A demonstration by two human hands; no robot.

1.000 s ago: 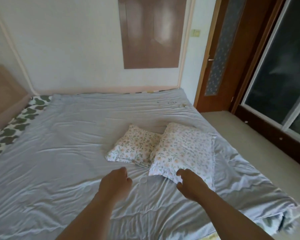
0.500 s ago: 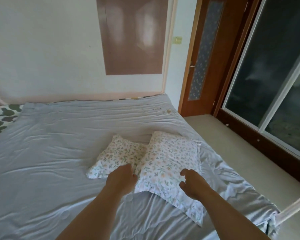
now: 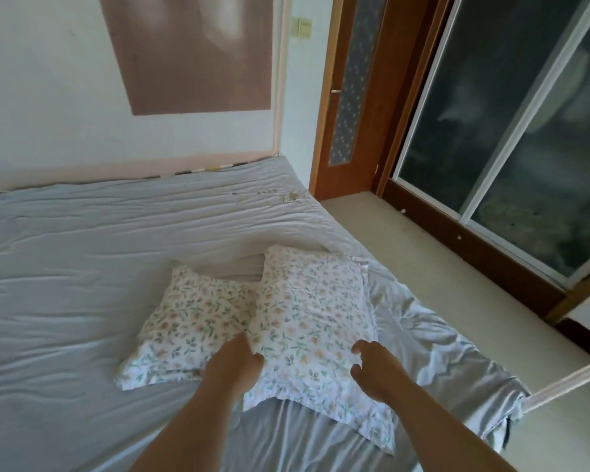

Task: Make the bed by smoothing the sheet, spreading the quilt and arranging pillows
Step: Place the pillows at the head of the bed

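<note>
Floral-print pillows, two: larger one [image 3: 314, 315] overlaps smaller one [image 3: 191, 318], both mid-bed on our spread pale-grey quilt [image 3: 82, 267]. Left hand [image 3: 234, 364] touches the larger pillow's near edge, grip unclear; right hand [image 3: 377, 367] hovers, fingers apart. Arranging remains.

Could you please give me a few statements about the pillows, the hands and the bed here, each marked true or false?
1. Two floral pillows lie on the bed: the left pillow and the right pillow. True.
2. The pillows lie well apart. False: they touch, the right one overlapping the left.
3. The right hand is a closed fist. False: its fingers are spread open over the right pillow.
4. The left hand is at the pillows' near edge. True.
5. The quilt is dark green. False: it is pale blue-grey.
</note>
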